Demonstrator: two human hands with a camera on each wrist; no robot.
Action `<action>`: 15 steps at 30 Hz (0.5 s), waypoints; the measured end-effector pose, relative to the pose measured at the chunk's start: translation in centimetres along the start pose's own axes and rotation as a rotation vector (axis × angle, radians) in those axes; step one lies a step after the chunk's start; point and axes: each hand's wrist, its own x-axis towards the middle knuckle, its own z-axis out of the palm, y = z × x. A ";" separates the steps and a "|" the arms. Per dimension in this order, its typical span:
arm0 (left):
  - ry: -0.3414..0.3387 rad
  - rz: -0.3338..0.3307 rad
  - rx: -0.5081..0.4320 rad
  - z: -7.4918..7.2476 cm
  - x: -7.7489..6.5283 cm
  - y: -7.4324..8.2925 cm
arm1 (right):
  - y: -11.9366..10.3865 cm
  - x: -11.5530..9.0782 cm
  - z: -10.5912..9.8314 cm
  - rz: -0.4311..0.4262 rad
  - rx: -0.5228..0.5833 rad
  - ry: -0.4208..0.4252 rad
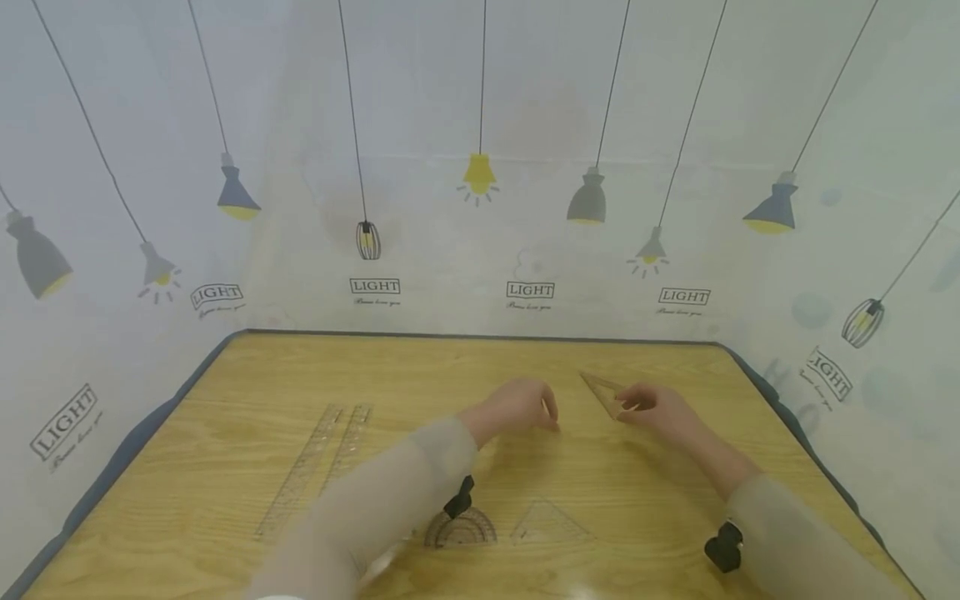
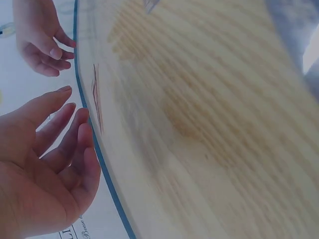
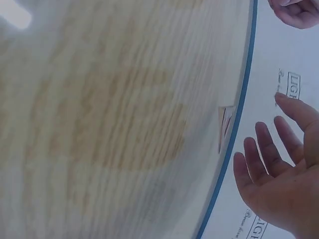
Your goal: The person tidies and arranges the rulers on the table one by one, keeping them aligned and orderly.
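Beyond the middle of the table, a clear triangular set square [image 1: 600,395] lies flat, and in the right wrist view the same set square [image 3: 223,127] shows dark reddish edges. My right hand [image 1: 651,410] hovers beside it, overlapping its right corner in the head view. In the right wrist view the right hand [image 3: 284,174] has its fingers spread and holds nothing. To the left, my left hand [image 1: 517,406] hangs over the table with fingers loosely bent. The left wrist view shows this left hand [image 2: 50,164] holding nothing, apart from the set square [image 2: 96,99].
Two clear rulers, a longer one [image 1: 296,473] and one partly behind the left sleeve [image 1: 349,442], lie at the left. A protractor [image 1: 461,532] and a second set square [image 1: 552,527] lie near the front. A lamp-printed curtain [image 1: 435,308] surrounds the wood-grain table [image 1: 405,358].
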 end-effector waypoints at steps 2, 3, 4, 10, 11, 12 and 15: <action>0.019 -0.008 -0.023 0.0 0.6 -0.2 | 0.3 0.4 -0.2 0.027 0.012 0.013; 0.026 -0.014 -0.031 0.1 0.9 -0.3 | 0.4 0.5 -0.2 0.044 0.017 0.016; 0.030 -0.022 -0.048 0.2 1.2 -0.4 | 0.5 0.7 -0.3 0.060 0.021 0.015; 0.049 -0.038 -0.092 0.9 3.2 -1.0 | 1.1 1.8 -0.2 0.142 0.007 -0.005; 0.050 -0.035 -0.091 1.0 3.6 -1.0 | 1.2 2.0 -0.2 0.147 0.002 -0.008; 0.050 -0.036 -0.096 1.0 3.8 -1.1 | 1.2 2.2 -0.2 0.151 0.000 -0.015; 0.055 -0.037 -0.087 1.0 4.7 -1.2 | 1.3 2.7 -0.1 0.151 -0.035 -0.030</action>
